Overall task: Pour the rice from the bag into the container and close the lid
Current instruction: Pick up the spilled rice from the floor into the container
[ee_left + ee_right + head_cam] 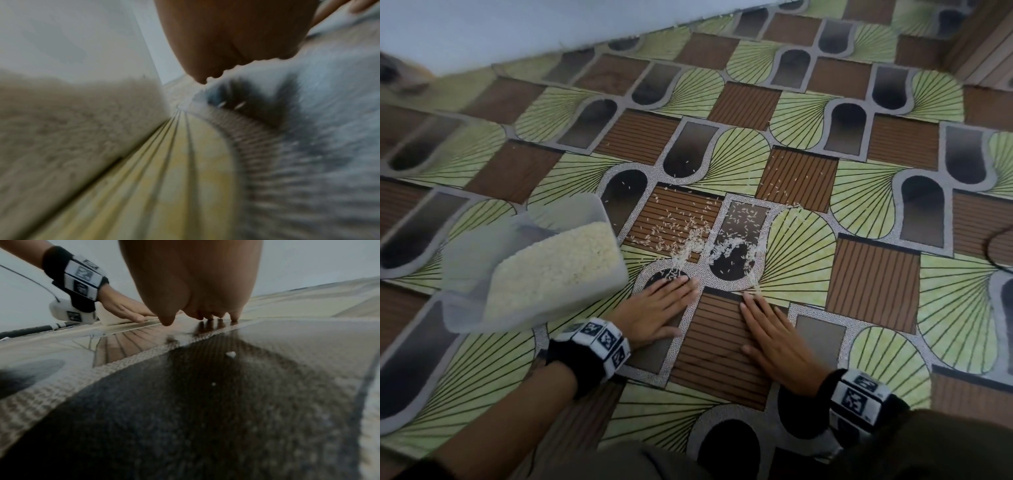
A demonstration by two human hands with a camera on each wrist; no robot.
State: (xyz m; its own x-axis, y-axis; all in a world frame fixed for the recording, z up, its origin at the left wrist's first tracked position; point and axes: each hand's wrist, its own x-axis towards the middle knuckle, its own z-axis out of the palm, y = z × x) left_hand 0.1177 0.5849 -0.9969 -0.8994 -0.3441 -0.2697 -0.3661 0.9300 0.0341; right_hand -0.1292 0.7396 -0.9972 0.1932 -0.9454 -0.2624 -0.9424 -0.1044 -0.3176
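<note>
A translucent plastic container (599,212) stands on the patterned floor at the left, lidless and holding white rice (558,267). Its wall, with rice behind it, fills the left of the left wrist view (61,121). Spilled rice grains (709,240) lie scattered on the floor just beyond both hands. My left hand (657,308) lies flat on the floor, fingers straight, right beside the container. My right hand (770,329) also lies flat with straight fingers, its fingertips (234,318) touching the floor near the grains. No bag or lid is in view.
A pale wall (517,27) runs along the back left. The patterned floor covering (873,281) stretches right and back. A dark cable (996,246) curls in at the right edge. My trouser legs (928,452) are at the bottom.
</note>
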